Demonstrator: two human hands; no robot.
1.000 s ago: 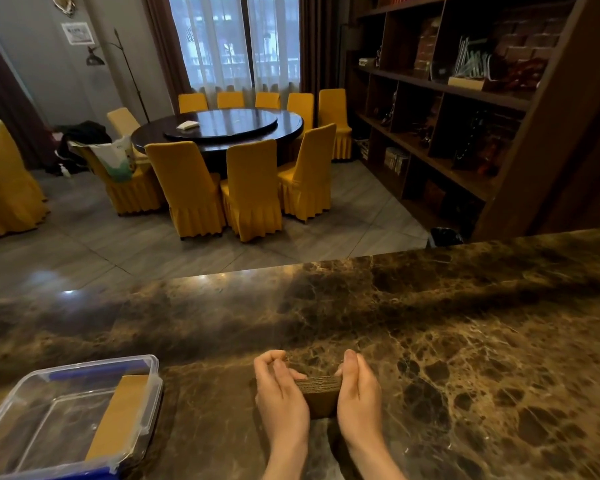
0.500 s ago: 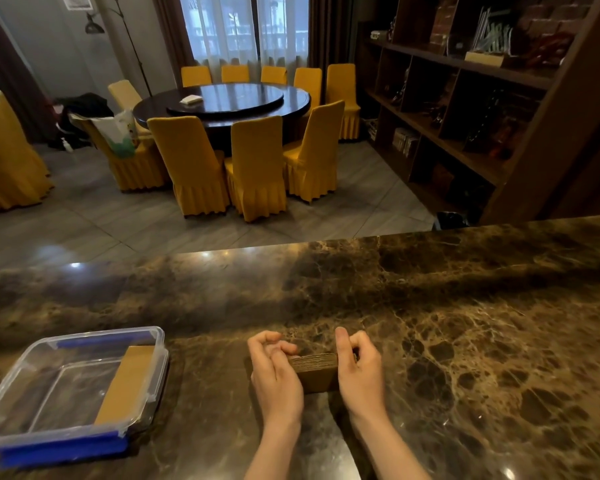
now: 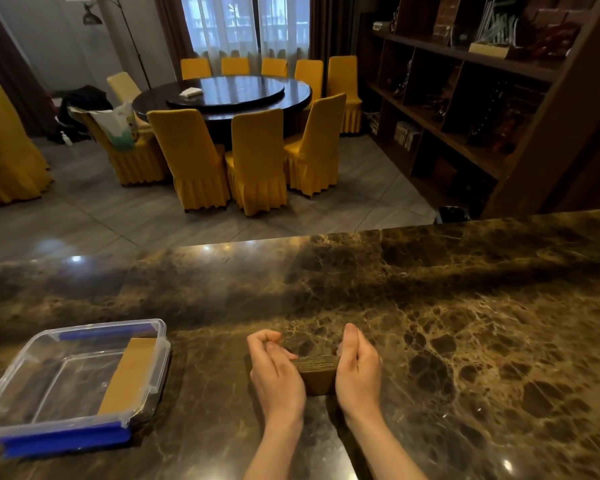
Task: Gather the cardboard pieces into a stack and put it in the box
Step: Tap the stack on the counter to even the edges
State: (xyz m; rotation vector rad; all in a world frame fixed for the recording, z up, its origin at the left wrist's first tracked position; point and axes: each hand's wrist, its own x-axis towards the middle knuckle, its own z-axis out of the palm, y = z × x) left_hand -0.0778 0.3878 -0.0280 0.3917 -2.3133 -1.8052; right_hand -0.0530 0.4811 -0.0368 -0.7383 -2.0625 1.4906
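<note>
Since a second ago my view has tipped downward, so the box (image 3: 73,386) now sits higher and fuller at the lower left; my hands have stayed pressed on the cardboard stack (image 3: 317,374). The left hand (image 3: 276,372) is curled against its left end, fingers bent in, and the right hand (image 3: 359,368) presses flat against its right end, fingers together. The stack stands on edge on the marble counter (image 3: 465,323), squeezed between both palms. The clear box with blue clips rests well apart to the left, one cardboard piece (image 3: 129,375) leaning along its right inner side.
</note>
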